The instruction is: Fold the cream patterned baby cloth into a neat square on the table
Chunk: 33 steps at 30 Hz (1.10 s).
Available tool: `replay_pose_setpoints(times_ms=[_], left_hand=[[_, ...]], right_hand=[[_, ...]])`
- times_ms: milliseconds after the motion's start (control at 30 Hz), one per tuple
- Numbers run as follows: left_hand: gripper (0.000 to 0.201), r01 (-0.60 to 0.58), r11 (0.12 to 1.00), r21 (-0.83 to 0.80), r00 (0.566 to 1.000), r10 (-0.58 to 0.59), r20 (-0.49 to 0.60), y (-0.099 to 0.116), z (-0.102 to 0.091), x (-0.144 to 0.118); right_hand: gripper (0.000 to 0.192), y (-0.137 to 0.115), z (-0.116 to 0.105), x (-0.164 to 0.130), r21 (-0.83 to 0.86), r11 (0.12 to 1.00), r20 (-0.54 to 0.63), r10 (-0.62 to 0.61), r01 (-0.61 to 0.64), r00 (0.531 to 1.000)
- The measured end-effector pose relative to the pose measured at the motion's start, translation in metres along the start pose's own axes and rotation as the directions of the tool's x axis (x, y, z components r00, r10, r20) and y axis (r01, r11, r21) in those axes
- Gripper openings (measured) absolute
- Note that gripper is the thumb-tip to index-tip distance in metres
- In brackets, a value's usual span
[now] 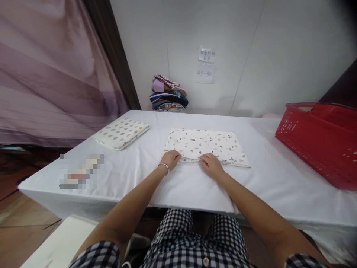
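Note:
A white cloth with small dark prints (206,143) lies folded into a flat rectangle on the white-covered table (134,178). At the left end of its near edge, my left hand (170,159) has its fingers closed on the layers; a bracelet circles that wrist. Further right along the same edge, my right hand (212,163) pinches the fabric too. The thumbs and the undersides of both hands are partly hidden. Another folded white cloth, patterned with grey hearts (121,133), rests to the left, apart from my hands.
On the right stands a red plastic basket (318,145). A pixelated flat object (80,173) lies near the table's left edge. Folded fabrics (169,95) are stacked by the wall behind. Paper notes (205,72) hang there, and a pinkish curtain (50,67) covers the left.

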<state>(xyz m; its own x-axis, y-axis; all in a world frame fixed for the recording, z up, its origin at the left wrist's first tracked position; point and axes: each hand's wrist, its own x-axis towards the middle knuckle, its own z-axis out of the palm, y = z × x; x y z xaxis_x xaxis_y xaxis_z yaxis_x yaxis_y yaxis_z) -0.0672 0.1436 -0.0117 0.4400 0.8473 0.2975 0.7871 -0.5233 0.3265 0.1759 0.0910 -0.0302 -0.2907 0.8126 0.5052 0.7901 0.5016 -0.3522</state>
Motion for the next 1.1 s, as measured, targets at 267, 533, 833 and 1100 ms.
replay_pose_setpoints(times_ms=[267, 533, 833, 1100], left_hand=[[0.017, -0.095, 0.994, -0.059, 0.980, 0.083, -0.183, 0.007, 0.009, -0.006], [0.015, -0.144, 0.990, -0.005, 0.980, 0.142, -0.140, 0.010, 0.015, -0.011], [0.016, -0.126, 0.992, 0.024, 0.987, 0.128, -0.093, 0.019, 0.019, -0.006], [0.019, -0.174, 0.985, -0.018, 0.965, 0.167, -0.202, 0.022, 0.016, -0.008]], right_hand=[[0.016, -0.023, 0.017, 0.032, 0.039, 0.998, 0.106, -0.045, 0.041, 0.993], [0.017, -0.025, 0.029, 0.030, 0.067, 0.997, 0.002, -0.049, 0.049, 0.999], [0.022, -0.025, 0.032, 0.028, 0.061, 0.997, -0.030, -0.046, 0.048, 0.998], [0.025, -0.023, 0.033, 0.028, 0.069, 0.995, -0.083, -0.061, 0.067, 0.995]])
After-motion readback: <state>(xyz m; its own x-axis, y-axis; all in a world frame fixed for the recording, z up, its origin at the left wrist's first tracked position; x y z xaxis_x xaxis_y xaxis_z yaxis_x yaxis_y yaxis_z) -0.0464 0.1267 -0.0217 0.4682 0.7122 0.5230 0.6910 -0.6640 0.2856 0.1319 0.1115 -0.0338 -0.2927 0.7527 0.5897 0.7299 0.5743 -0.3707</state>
